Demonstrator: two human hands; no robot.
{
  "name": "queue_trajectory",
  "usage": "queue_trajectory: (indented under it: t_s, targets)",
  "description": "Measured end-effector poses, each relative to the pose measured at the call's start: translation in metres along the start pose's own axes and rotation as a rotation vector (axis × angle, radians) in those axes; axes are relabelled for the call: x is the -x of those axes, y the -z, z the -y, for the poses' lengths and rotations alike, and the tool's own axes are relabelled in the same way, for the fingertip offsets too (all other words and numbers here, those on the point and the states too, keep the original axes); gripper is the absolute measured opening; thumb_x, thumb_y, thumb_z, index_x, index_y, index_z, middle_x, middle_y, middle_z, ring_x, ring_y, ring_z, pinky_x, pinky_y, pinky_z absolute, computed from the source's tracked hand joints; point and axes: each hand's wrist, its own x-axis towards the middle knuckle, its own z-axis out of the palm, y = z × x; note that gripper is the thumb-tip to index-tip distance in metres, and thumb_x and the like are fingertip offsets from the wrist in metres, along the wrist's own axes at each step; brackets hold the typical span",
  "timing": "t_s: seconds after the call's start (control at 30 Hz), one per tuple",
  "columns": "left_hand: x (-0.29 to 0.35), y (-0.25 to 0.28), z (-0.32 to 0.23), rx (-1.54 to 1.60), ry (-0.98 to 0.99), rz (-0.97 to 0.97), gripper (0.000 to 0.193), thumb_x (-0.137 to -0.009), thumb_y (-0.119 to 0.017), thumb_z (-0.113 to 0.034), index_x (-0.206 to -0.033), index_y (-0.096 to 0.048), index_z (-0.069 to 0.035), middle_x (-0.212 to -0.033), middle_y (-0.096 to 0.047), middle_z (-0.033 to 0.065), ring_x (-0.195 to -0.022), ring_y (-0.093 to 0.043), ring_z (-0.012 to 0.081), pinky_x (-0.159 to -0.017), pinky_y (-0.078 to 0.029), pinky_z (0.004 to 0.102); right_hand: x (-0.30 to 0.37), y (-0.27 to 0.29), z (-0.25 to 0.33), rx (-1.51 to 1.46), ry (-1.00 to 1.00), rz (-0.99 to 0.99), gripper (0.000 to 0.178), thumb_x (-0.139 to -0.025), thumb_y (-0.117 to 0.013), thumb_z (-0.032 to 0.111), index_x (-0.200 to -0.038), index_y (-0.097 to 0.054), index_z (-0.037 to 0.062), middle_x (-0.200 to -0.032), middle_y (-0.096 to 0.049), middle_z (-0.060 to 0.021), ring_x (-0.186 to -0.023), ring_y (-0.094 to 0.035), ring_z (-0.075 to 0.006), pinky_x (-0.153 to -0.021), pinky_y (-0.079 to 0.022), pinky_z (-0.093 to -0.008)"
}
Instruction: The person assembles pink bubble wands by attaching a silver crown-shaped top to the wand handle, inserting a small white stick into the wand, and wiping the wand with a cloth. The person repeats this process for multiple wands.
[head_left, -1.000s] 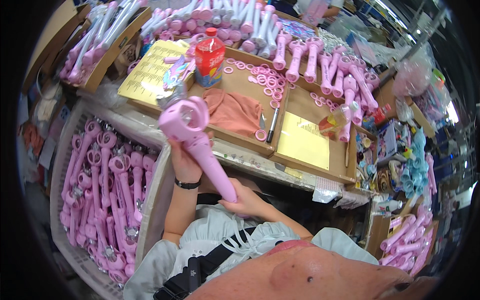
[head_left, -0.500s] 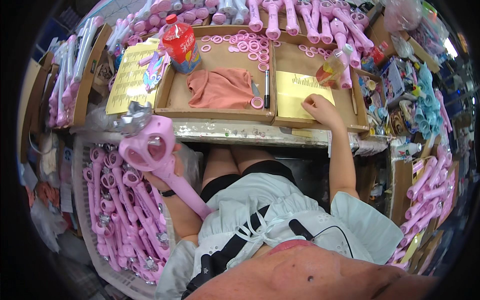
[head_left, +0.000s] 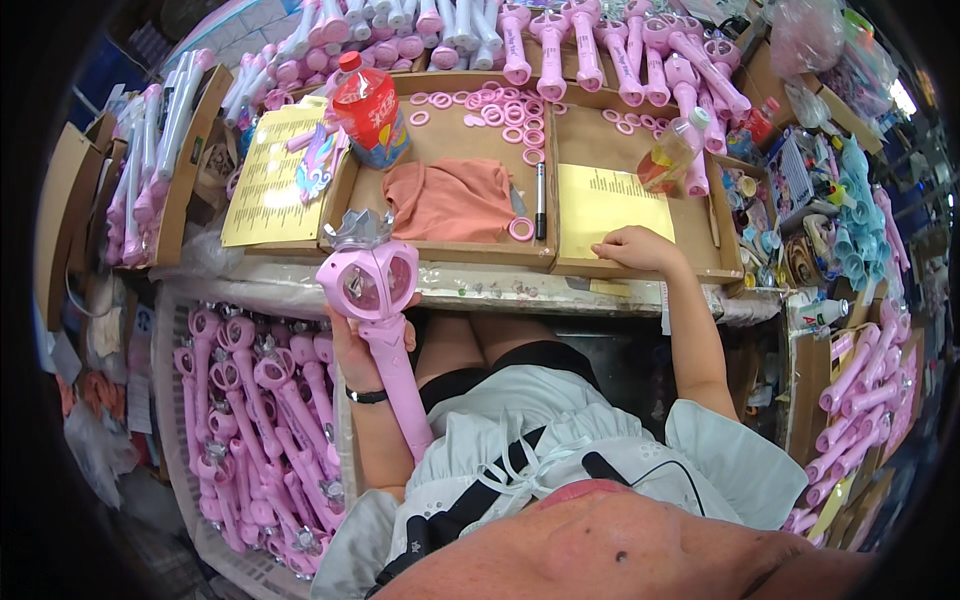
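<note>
Pink toy wand (head_left: 378, 310) upright in left hand (head_left: 352, 350), right hand (head_left: 630, 248) well apart

Single head-worn fisheye view, looking steeply down from above the wearer's own chin and chest. Faces forward and down over the lap toward the cardboard work tray (head_left: 440, 255) at top centre. Close to the body: pale blouse (head_left: 560, 440) filling the lower middle, left hand (head_left: 365, 345) with the pink toy wand (head_left: 375, 310) near the centre, right hand (head_left: 630, 248) on the yellow sheet (head_left: 605, 200). Takes in the white crate of wands (head_left: 255, 420) at lower left. Straight edges bowed toward the dark round rim. No second view for overlap.
</note>
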Motion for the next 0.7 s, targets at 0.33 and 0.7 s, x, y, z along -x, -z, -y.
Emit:
queue_trajectory:
  t_s: [0.33,0.7]
  targets:
    - [-0.009,-0.007,-0.001,-0.047,0.040,0.013,0.078,-0.088,-0.027,-0.066,-0.126,-0.046,-0.001,-0.102,-0.062,0.0259,-0.054,-0.058,0.0205,-0.046,-0.046,0.0283,0.027,-0.020,0.000,-0.275,0.142,-0.294,0.032,-0.085,-0.060,0.033,-0.088,-0.067,0.0020,-0.073,-0.064,-0.0103,-0.065,-0.059,-0.0208,-0.065,-0.047,-0.0313]
    - [-0.022,-0.025,0.021,0.163,0.207,0.191,0.063,-0.092,-0.032,-0.059,-0.128,-0.044,-0.008,-0.100,-0.063,0.0217,-0.060,-0.063,0.0207,-0.049,-0.052,0.0281,0.066,-0.044,0.097,-0.349,0.693,-0.830,0.016,-0.073,-0.067,-0.003,-0.089,-0.064,-0.0003,-0.082,-0.064,-0.0120,-0.074,-0.061,-0.0222,-0.065,-0.048,-0.0279]
